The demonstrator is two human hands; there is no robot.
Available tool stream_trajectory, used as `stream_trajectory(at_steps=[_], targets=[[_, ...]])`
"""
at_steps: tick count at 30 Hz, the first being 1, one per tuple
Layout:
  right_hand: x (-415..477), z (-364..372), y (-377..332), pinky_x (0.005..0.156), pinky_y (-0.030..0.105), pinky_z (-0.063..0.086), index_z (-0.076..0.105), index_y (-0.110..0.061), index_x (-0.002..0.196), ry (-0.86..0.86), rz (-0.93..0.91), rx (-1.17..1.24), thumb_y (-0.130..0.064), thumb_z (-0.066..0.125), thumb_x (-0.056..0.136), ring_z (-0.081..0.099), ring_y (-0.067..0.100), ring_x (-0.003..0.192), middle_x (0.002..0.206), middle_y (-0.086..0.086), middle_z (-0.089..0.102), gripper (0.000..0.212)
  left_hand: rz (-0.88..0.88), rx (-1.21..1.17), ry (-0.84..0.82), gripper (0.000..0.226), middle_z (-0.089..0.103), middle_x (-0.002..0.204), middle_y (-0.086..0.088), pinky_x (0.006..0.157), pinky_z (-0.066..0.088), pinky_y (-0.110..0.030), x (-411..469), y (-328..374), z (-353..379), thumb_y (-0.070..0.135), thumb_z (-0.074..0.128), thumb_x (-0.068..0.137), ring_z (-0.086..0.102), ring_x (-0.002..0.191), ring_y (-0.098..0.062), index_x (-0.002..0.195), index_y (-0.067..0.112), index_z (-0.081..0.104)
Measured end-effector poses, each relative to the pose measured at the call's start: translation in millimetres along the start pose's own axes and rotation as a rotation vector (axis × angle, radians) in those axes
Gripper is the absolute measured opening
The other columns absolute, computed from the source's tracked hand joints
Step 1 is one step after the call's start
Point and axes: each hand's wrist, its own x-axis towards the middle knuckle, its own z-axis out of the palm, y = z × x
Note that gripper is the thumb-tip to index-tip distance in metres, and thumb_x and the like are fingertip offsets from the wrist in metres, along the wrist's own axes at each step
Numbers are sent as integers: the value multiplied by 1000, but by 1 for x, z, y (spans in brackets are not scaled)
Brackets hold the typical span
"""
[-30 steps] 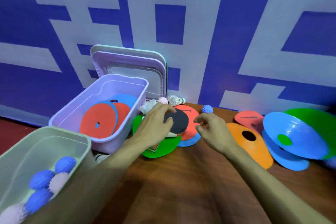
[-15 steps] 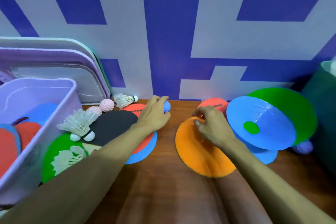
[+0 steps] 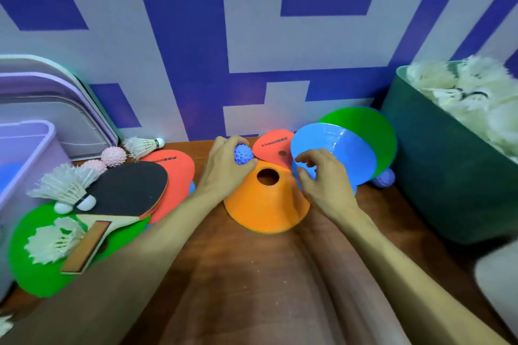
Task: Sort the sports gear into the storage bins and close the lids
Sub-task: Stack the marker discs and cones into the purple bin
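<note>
My left hand (image 3: 224,169) is shut on a blue spiky ball (image 3: 242,154) near the back wall. My right hand (image 3: 322,182) hovers with fingers apart over the right side of an orange cone (image 3: 266,204) and touches the rim of a tilted blue cone (image 3: 336,157), which leans on a green cone (image 3: 372,131). A table tennis paddle (image 3: 123,193) lies at the left on red (image 3: 176,173) and green (image 3: 42,274) discs, with shuttlecocks (image 3: 64,187) on it. A second blue spiky ball (image 3: 383,178) sits under the cones.
A lilac bin (image 3: 25,148) with its lid leaning on the wall stands at the left. A dark green bin (image 3: 437,165) full of shuttlecocks is at the right. Two pink spiky balls (image 3: 113,156) and a shuttlecock (image 3: 144,144) lie by the wall.
The view has swung right and closer. My left hand has closed round the blue spiky ball. The orange cone now stands dome up, and my right hand has shifted toward the blue cone.
</note>
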Motion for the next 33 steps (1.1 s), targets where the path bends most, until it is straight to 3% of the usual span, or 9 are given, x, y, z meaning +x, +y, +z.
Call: stream_trajectory(at_steps=[5, 12, 16, 20, 24, 28, 33], targets=[[-28, -44, 41, 85, 35, 39, 58, -11, 101, 176, 279, -43, -8, 58, 82, 55, 27, 99, 107, 6, 57, 19, 131, -133, -59, 36, 54, 98, 3, 75, 32, -12, -29, 55, 25, 19, 79, 72, 50, 90, -8, 105, 19, 64], [-38, -69, 95, 97, 43, 37, 42, -3, 126, 183, 523, -123, -4, 57, 77, 46, 40, 117, 127, 20, 44, 52, 177, -204, -178, 34, 61, 104, 0, 76, 35, -4, -43, 95, 64, 23, 79, 72, 52, 91, -6, 102, 24, 64], [-23, -63, 107, 90, 44, 43, 38, -5, 133, 121, 527, -173, -10, 55, 84, 51, 40, 116, 132, 18, 43, 52, 198, -224, -220, 34, 60, 105, 3, 79, 38, -9, -43, 101, 68, 26, 80, 71, 52, 93, -3, 99, 31, 63], [-18, -53, 110, 75, 44, 46, 43, -6, 119, 94, 491, -285, -19, 59, 86, 58, 43, 96, 125, 19, 36, 40, 206, -208, -237, 34, 61, 106, 5, 80, 42, -20, -40, 98, 67, 27, 80, 72, 53, 96, -4, 101, 30, 64], [-26, -52, 110, 68, 41, 42, 40, -7, 112, 100, 450, -269, -13, 63, 80, 58, 43, 90, 120, 18, 38, 40, 184, -178, -237, 36, 59, 107, 3, 85, 46, -26, -44, 94, 57, 28, 80, 72, 53, 97, -8, 104, 28, 64], [-46, -61, 97, 73, 40, 44, 40, -9, 107, 72, 498, -253, -18, 66, 74, 58, 39, 93, 111, 12, 48, 42, 148, -123, -224, 38, 59, 109, 5, 84, 40, -19, -57, 90, 42, 26, 79, 73, 52, 98, -6, 107, 27, 63], [-78, -70, 53, 69, 40, 47, 41, -15, 103, 80, 430, -190, -31, 66, 71, 57, 36, 87, 102, 6, 40, 44, 101, -80, -199, 41, 59, 103, 9, 70, 34, 0, -85, 87, 7, 22, 82, 70, 52, 93, -7, 105, 21, 61]])
